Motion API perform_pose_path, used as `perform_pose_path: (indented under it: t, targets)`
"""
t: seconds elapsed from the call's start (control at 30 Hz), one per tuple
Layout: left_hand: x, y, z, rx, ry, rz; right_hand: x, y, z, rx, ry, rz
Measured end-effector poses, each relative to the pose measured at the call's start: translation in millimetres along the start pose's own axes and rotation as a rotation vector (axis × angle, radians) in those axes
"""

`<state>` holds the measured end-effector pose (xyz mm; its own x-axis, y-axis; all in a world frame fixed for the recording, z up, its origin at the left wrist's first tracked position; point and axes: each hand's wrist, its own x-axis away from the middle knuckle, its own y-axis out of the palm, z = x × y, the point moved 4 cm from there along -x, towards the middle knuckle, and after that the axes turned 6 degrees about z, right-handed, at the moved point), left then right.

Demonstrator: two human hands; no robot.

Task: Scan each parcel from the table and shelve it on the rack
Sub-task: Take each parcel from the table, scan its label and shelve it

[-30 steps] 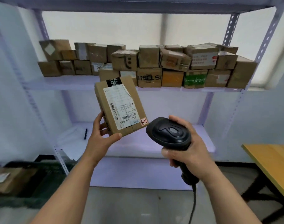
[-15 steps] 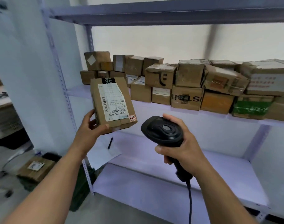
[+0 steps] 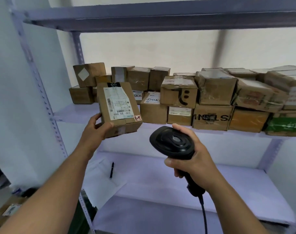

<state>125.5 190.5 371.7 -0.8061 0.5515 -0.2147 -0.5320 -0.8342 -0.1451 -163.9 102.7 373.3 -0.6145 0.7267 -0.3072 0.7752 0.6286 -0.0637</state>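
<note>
Left hand [image 3: 95, 130] grips parcel [image 3: 118, 108]; right hand [image 3: 192, 159] grips scanner [image 3: 172, 142] before rack [image 3: 160, 19].

Parcel storeroom, indicated by slotted-steel rack [image 3: 47, 105], shelf packed with taped, labelled cartons [image 3: 214, 92], corded barcode scanner [image 3: 172, 142] held.

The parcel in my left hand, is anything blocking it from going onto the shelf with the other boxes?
Nothing hangs between the parcel and that shelf, but stacked boxes fill the shelf directly behind it. Only a bare strip at the left end shows.
</note>
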Motion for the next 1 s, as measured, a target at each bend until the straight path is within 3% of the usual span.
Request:
perform_pose_path:
  t: [0.5,1.0]
  targets:
    - [-108,15,-19,-0.121,0.109,-0.283,-36,59,18,0.098,0.010,0.230]
    - [-108,34,-35,-0.125,0.250,-0.197,-9,60,16,0.171,0.057,0.362]
